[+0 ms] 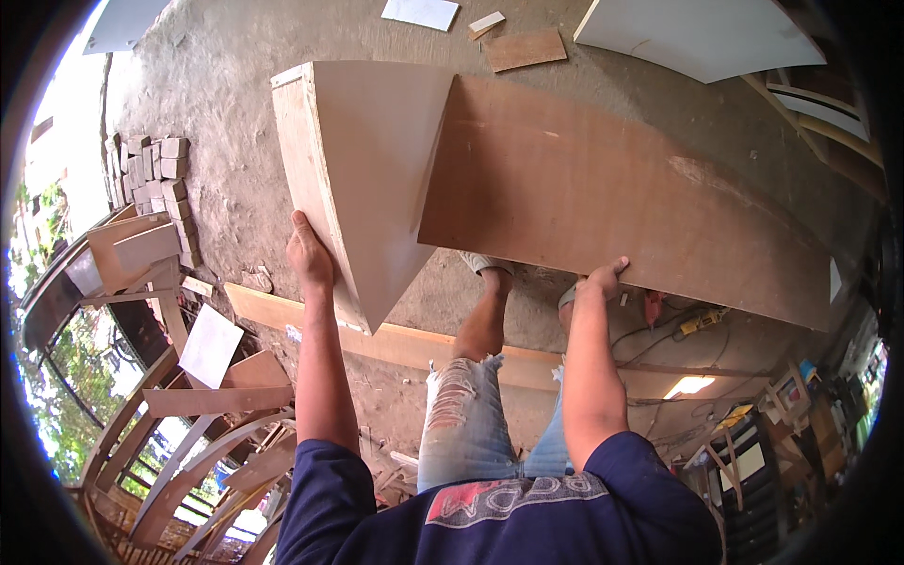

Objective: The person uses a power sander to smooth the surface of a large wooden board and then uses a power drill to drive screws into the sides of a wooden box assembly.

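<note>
A white-faced wooden panel (377, 169) with a pale raw-wood side stands upright in front of me. Against it, at an angle, a long brown plywood panel (612, 193) stretches to the right; whether the two are fastened together I cannot tell. My left hand (309, 256) is closed on the pale side of the white-faced panel, thumb pointing up along it. On the brown panel's near edge my right hand (603, 278) is closed, thumb on top and the other fingers partly hidden. Both panels are off to the front of my legs.
A long plank (405, 344) lies across the floor by my feet. A yellow power tool (699, 322), a red tool (653, 306) and cords are at right. Stacked bricks (155, 179) and wood scraps (221, 386) line the left. Boards (697, 38) lean at far right.
</note>
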Action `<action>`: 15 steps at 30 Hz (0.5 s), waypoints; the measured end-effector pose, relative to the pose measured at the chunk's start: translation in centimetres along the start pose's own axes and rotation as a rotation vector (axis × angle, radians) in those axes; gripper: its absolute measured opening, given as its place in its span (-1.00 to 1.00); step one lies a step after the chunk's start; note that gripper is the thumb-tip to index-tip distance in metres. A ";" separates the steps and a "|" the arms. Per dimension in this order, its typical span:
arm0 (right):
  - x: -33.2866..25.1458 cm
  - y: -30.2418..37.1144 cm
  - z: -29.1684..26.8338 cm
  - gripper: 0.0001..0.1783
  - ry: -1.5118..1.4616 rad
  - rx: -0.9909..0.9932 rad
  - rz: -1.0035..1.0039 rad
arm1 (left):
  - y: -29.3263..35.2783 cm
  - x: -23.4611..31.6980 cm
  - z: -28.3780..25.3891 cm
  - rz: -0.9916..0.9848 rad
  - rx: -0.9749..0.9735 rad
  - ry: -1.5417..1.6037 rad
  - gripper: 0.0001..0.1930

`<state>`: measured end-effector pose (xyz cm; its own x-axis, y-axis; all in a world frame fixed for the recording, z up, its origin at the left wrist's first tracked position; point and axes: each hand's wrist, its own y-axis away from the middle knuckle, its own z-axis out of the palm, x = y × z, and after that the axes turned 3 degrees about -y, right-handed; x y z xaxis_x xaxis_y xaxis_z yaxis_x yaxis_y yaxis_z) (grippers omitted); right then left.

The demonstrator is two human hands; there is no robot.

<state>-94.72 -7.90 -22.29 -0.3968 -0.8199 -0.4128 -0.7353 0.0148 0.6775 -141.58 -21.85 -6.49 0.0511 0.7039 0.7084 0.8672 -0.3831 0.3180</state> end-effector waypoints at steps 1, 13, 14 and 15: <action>-0.8 1.1 -0.1 -0.17 -0.109 -0.066 -0.012 | 0.1 0.3 0.0 -0.002 -0.002 0.003 -0.16; -11.8 6.8 1.5 -0.40 -0.153 -0.401 -0.237 | 2.1 2.6 1.4 0.007 0.022 -0.068 -0.21; -13.1 7.7 2.2 -0.44 -0.170 -0.411 -0.265 | 2.2 2.6 1.3 0.001 0.035 -0.076 -0.23; -14.5 8.7 3.0 -0.44 -0.174 -0.409 -0.274 | 2.3 2.6 1.2 0.001 0.031 -0.066 -0.23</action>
<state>-97.04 5.85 -12.22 -0.3306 -0.6547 -0.6797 -0.5640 -0.4404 0.6985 -138.85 -20.22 -4.71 0.0837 0.7419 0.6653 0.8821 -0.3657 0.2968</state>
